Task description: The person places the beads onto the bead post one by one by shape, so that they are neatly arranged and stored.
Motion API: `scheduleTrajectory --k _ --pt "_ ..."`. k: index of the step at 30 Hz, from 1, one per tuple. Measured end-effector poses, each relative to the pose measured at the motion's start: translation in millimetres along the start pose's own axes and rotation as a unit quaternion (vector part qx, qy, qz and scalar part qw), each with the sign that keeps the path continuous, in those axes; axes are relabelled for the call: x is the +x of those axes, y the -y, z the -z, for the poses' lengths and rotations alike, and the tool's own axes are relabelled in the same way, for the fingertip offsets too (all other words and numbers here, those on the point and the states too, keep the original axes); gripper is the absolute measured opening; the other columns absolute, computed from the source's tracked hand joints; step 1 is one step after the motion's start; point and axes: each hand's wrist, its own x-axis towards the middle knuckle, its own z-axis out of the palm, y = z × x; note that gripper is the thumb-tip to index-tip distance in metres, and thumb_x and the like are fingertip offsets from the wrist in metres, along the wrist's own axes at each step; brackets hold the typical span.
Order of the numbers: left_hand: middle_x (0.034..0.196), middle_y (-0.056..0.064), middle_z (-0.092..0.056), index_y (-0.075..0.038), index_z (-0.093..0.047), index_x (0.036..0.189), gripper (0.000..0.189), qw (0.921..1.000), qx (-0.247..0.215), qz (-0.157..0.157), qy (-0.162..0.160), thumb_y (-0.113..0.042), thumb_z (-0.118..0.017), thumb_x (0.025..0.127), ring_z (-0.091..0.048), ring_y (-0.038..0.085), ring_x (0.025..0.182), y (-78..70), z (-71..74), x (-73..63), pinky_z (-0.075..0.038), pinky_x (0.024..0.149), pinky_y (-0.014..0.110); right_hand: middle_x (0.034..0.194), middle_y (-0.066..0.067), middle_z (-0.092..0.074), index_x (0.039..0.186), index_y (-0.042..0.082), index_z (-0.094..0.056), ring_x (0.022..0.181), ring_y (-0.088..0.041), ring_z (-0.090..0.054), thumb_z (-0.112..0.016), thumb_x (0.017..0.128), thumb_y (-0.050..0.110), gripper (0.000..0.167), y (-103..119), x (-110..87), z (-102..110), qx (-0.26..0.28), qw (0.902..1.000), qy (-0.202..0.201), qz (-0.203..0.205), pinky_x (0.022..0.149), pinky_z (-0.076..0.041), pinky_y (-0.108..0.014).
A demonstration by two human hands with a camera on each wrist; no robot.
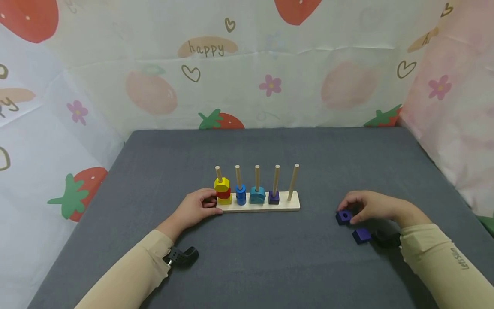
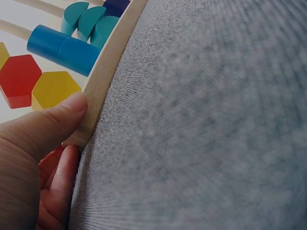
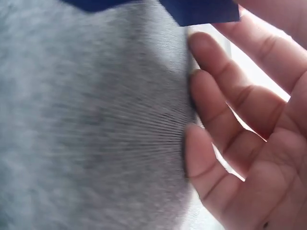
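Note:
A wooden peg board (image 1: 262, 208) with several upright pegs stands mid-table. My left hand (image 1: 196, 206) grips its left end, thumb on the front edge (image 2: 101, 79) in the left wrist view. Yellow and red hexagonal blocks (image 1: 221, 185) are stacked on the leftmost peg. Beside them are blue cylinders (image 1: 241, 196), teal rounded blocks (image 1: 257, 196) and a purple square block (image 1: 273, 198); the rightmost peg (image 1: 293, 182) is bare. To the right, my right hand (image 1: 374, 207) pinches a holed purple square block (image 1: 341, 218) between thumb and fingers.
Nearer me than the pinched block lies another purple square block (image 1: 361, 236). Dark grey cloth (image 1: 270, 257) covers the table. A printed curtain (image 1: 293, 64) rises behind and along both sides. A black wrist device (image 1: 181, 256) sits at the left cuff.

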Motion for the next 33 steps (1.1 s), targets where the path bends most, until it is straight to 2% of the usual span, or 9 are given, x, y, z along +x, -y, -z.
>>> scheduleTrajectory --k 3,9,12,16,20,23,26,29,33 --pt "0.109 0.0 -0.059 -0.015 -0.061 0.115 0.049 1.0 0.002 0.002 0.002 -0.036 -0.075 0.073 -0.055 0.013 0.087 -0.3 0.1 -0.5 -0.049 0.082 0.031 0.102 -0.001 -0.057 0.103 0.012 -0.065 0.094 -0.005 -0.051 -0.073 0.076 0.023 0.03 1 1.0 0 -0.028 0.9996 -0.004 0.005 0.08 -0.043 -0.022" --pt "0.11 0.0 -0.058 -0.015 -0.061 0.116 0.049 1.0 -0.003 0.003 0.002 -0.036 -0.075 0.073 -0.055 0.013 0.088 0.3 -0.1 -0.3 -0.049 0.083 0.031 0.09 -0.002 -0.061 0.096 0.01 -0.064 0.079 -0.011 -0.054 -0.073 0.077 0.021 0.023 12 5.9 6 -0.016 0.9987 -0.008 -0.048 0.068 -0.046 -0.025" --pt "0.111 0.001 -0.058 -0.014 -0.061 0.115 0.049 1.0 -0.004 -0.001 -0.002 -0.035 -0.076 0.073 -0.055 0.013 0.088 0.1 -0.4 -1.0 -0.049 0.082 0.031 0.086 -0.003 -0.061 0.094 0.009 -0.063 0.075 -0.012 -0.054 -0.072 0.078 0.022 0.022 19 9.6 9 -0.019 0.9968 -0.047 -0.062 0.064 -0.047 -0.027" --pt "0.11 0.001 -0.059 -0.013 -0.062 0.114 0.05 0.9999 -0.002 -0.007 -0.01 -0.035 -0.077 0.072 -0.056 0.012 0.088 -0.4 -0.8 -2.1 -0.049 0.081 0.031 0.087 -0.002 -0.063 0.093 0.012 -0.062 0.078 -0.015 -0.056 -0.069 0.081 0.027 0.021 35 16.5 13 -0.039 0.9885 -0.134 -0.058 0.065 -0.047 -0.029" --pt "0.109 0.0 -0.059 -0.014 -0.062 0.113 0.049 0.9999 -0.002 -0.006 -0.013 -0.035 -0.077 0.071 -0.055 0.011 0.087 -1.1 -1.0 -2.3 -0.049 0.081 0.03 0.089 -0.003 -0.065 0.095 0.013 -0.062 0.08 -0.016 -0.058 -0.066 0.085 0.031 0.021 56 25.7 19 -0.066 0.971 -0.227 -0.033 0.065 -0.047 -0.029" --pt "0.11 0.001 -0.059 -0.014 -0.062 0.114 0.049 0.9999 -0.002 -0.006 -0.012 -0.034 -0.077 0.072 -0.055 0.011 0.087 -1.4 -1.0 -2.7 -0.049 0.081 0.03 0.09 -0.003 -0.064 0.096 0.013 -0.062 0.078 -0.015 -0.058 -0.066 0.085 0.032 0.022 75 33.4 21 -0.062 0.9521 -0.299 -0.016 0.063 -0.046 -0.027" --pt "0.111 0.002 -0.059 -0.013 -0.062 0.114 0.05 0.9999 -0.004 -0.006 -0.011 -0.034 -0.077 0.072 -0.056 0.012 0.088 -1.9 -1.0 -2.9 -0.049 0.081 0.031 0.09 -0.003 -0.063 0.096 0.013 -0.063 0.075 -0.013 -0.057 -0.067 0.084 0.028 0.02 92 42.2 22 -0.047 0.9345 -0.353 0.013 0.062 -0.045 -0.024" --pt "0.112 0.002 -0.059 -0.013 -0.062 0.114 0.05 0.9999 -0.007 -0.007 -0.009 -0.035 -0.077 0.072 -0.057 0.011 0.089 -1.9 -0.9 -2.9 -0.049 0.081 0.03 0.09 -0.004 -0.062 0.097 0.01 -0.063 0.074 -0.011 -0.057 -0.067 0.084 0.02 0.017 106 51.8 22 -0.036 0.9277 -0.365 0.069 0.062 -0.045 -0.021" --pt "0.112 0.002 -0.059 -0.012 -0.062 0.115 0.051 0.9998 -0.011 -0.011 -0.009 -0.035 -0.076 0.072 -0.057 0.011 0.089 -2.1 -0.5 -2.9 -0.049 0.081 0.029 0.095 -0.007 -0.061 0.101 0.003 -0.062 0.083 -0.008 -0.058 -0.065 0.084 0.004 0.017 121 66.8 17 -0.001 0.9298 -0.327 0.169 0.069 -0.047 -0.018"
